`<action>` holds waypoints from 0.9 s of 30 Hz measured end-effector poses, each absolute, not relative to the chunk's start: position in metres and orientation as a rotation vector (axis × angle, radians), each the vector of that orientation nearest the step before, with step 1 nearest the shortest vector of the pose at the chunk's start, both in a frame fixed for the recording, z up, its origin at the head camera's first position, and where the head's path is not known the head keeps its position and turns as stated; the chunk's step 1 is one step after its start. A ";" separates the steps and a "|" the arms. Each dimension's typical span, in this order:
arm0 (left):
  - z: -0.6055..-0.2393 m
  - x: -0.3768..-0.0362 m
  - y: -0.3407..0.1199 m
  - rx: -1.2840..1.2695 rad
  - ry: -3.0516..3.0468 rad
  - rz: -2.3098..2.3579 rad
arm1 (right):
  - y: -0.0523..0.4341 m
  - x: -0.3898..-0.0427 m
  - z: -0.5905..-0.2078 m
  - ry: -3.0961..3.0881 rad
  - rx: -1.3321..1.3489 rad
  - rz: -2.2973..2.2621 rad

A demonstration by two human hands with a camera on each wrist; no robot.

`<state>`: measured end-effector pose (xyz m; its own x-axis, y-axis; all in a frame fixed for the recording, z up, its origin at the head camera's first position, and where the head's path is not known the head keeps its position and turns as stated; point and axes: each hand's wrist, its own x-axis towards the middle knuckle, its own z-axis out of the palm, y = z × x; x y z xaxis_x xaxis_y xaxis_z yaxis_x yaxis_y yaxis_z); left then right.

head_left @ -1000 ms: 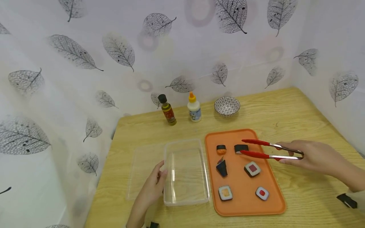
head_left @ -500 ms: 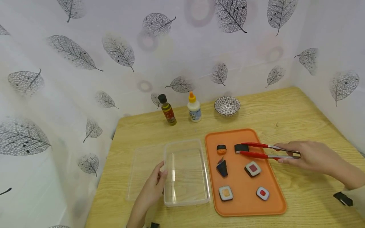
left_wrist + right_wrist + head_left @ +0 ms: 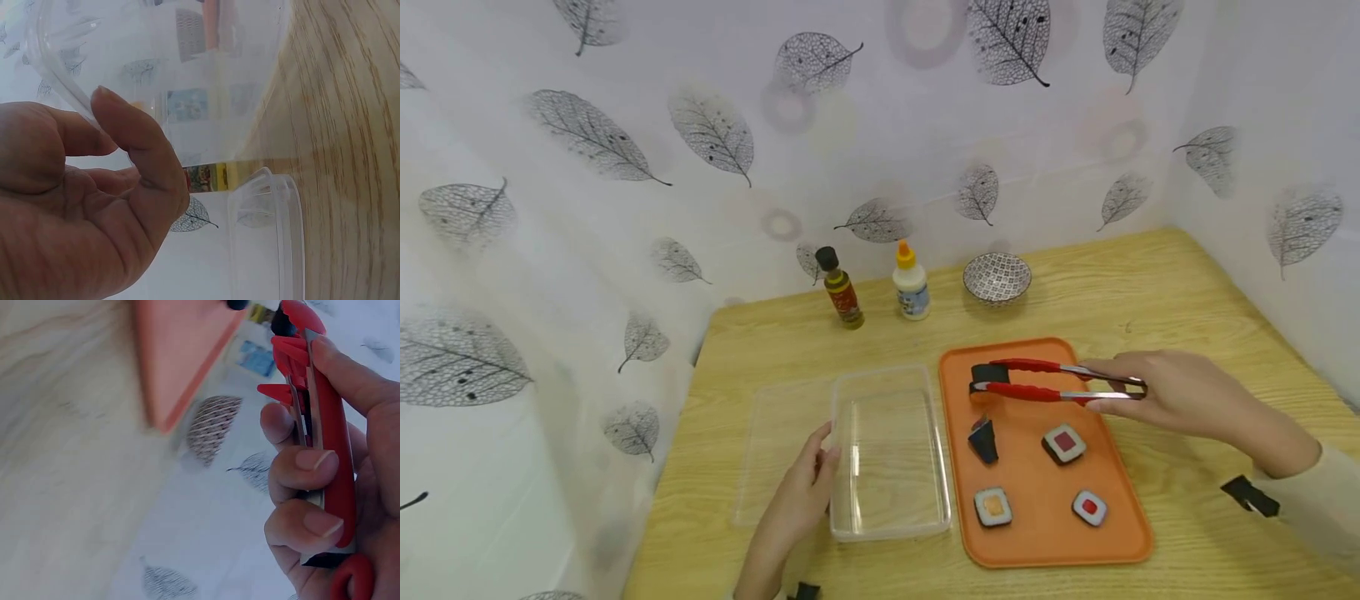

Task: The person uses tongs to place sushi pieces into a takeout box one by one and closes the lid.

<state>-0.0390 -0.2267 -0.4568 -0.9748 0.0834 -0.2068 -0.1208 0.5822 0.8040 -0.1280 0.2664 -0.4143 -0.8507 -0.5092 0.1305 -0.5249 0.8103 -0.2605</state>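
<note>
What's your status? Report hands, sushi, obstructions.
Right hand grips red tongs, tips clamping black sushi piece above orange tray. Left hand steadies clear container. Path to container unobstructed.

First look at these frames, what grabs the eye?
The orange tray of toy sushi at centre right, with the right hand holding red tongs that pinch a black sushi piece above its far left corner. Left of the tray, the left hand rests against a clear, empty plastic container.
</note>
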 end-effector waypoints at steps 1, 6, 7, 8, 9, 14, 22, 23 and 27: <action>-0.456 -0.039 -0.227 -0.032 2.589 1.346 | 0.259 -0.130 -0.411 -2.938 0.862 0.462; -0.456 -0.040 -0.228 -0.038 2.564 1.371 | 0.221 -0.145 -0.391 -2.909 1.005 0.492; -0.456 -0.040 -0.228 -0.043 2.560 1.374 | 0.213 -0.148 -0.388 -2.912 1.028 0.498; -0.456 -0.040 -0.228 -0.046 2.555 1.378 | 0.205 -0.150 -0.386 -2.905 1.053 0.499; -0.456 -0.040 -0.228 -0.050 2.556 1.376 | 0.197 -0.152 -0.384 -2.898 1.080 0.503; -0.458 -0.039 -0.227 -0.072 2.553 1.357 | 0.158 -0.161 -0.383 -2.910 1.185 0.514; -0.454 -0.040 -0.227 -0.071 2.549 1.319 | 0.107 -0.167 -0.384 -2.912 1.313 0.401; -0.453 -0.040 -0.227 -0.065 2.550 1.319 | 0.101 -0.168 -0.385 -2.916 1.319 0.376; -0.452 -0.041 -0.226 -0.054 2.543 1.324 | 0.082 -0.169 -0.384 -2.957 1.323 0.237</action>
<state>-0.0411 -0.2265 -0.4518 -0.9621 0.0919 -0.2567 -0.1576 0.5808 0.7986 -0.1690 0.0816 -0.3838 -0.6633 -0.7474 -0.0376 -0.7319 0.6583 -0.1760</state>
